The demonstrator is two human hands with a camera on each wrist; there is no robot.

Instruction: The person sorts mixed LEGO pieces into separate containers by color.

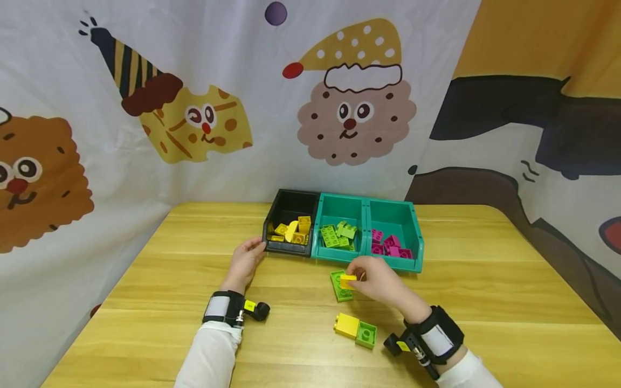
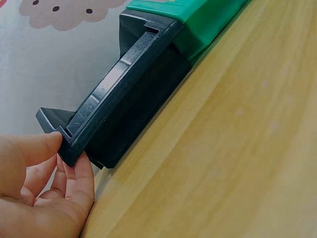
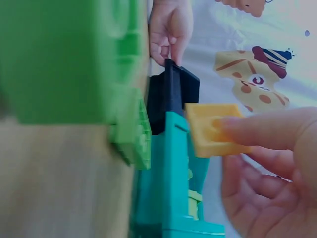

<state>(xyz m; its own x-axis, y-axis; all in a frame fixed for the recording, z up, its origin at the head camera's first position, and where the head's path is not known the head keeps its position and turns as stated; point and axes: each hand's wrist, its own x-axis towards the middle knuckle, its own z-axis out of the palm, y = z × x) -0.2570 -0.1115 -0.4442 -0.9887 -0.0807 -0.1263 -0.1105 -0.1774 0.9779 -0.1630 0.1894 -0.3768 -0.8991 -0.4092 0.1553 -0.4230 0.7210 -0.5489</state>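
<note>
Two hands | left hand (image 1: 246, 262) grips black bin (image 1: 289, 207) corner | right hand (image 1: 380, 280) pinches yellow brick (image 1: 347, 280)

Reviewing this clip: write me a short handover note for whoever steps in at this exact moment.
Left hand: fingers pinch the black bin's front corner.
Right hand: pinches a small yellow brick above the green brick on the table.
Done: yellow, green and pink bricks already lie sorted in the black bin and two teal bins.
Left: the held brick, the green brick, plus a joined yellow-green pair.
</note>
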